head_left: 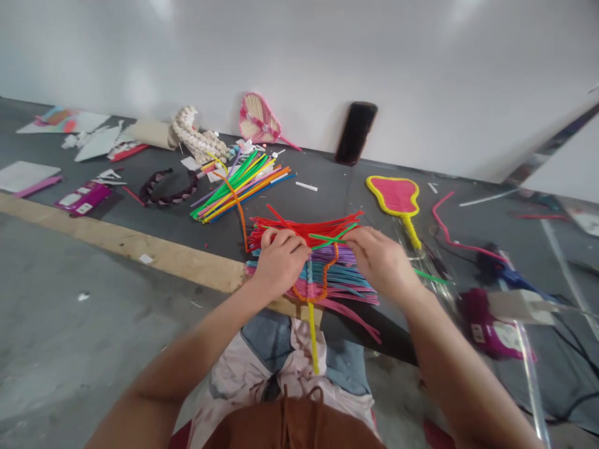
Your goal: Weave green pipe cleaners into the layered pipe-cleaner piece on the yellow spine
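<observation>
A half-woven paddle of pipe cleaners [322, 262] lies at the near edge of the dark work surface, with red, purple, blue and pink strands laid crosswise and a yellow stem hanging down. My left hand [279, 259] is curled on its left side, fingers pinching the red strands. On the right side my right hand [381, 259] is closed, holding a green pipe cleaner [330, 238] that crosses the red ones.
A loose bundle of coloured pipe cleaners [241, 184] lies behind. A finished pink and yellow paddle [397, 198] lies right, another pink one [258, 120] and a dark phone [355, 132] lean on the wall. A glue gun [503, 271] and packets sit far right. Paper scraps lie left.
</observation>
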The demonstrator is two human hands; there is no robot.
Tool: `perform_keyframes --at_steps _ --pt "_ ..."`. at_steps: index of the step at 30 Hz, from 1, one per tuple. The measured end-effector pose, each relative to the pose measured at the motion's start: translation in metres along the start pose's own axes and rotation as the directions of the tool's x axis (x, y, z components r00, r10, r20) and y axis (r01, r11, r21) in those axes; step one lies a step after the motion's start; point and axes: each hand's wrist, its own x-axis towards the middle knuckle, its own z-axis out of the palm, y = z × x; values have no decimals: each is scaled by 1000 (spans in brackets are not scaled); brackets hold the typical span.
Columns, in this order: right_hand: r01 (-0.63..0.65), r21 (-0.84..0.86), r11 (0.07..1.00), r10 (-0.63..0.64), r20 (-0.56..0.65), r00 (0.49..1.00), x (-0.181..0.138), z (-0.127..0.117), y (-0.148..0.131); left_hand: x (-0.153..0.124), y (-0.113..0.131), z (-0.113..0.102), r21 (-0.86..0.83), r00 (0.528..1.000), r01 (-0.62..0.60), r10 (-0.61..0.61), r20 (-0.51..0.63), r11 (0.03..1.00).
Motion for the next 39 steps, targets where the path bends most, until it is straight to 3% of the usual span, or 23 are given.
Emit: perform_keyframes --at_steps 3,9,23,39 --pt "79 -57 995 -70 142 987 -3 20 5 0 -7 9 -73 996 72 -68 65 995" --pt "57 -185 981 -21 191 981 -9 27 11 -5 -11 18 -104 987 152 -145 66 983" --pt "0 -272 962 21 74 997 -1 30 6 -5 -11 20 -77 983 183 -181 37 980" --pt "51 -223 973 -17 154 988 2 30 6 -5 -12 18 -63 986 166 -164 42 984"
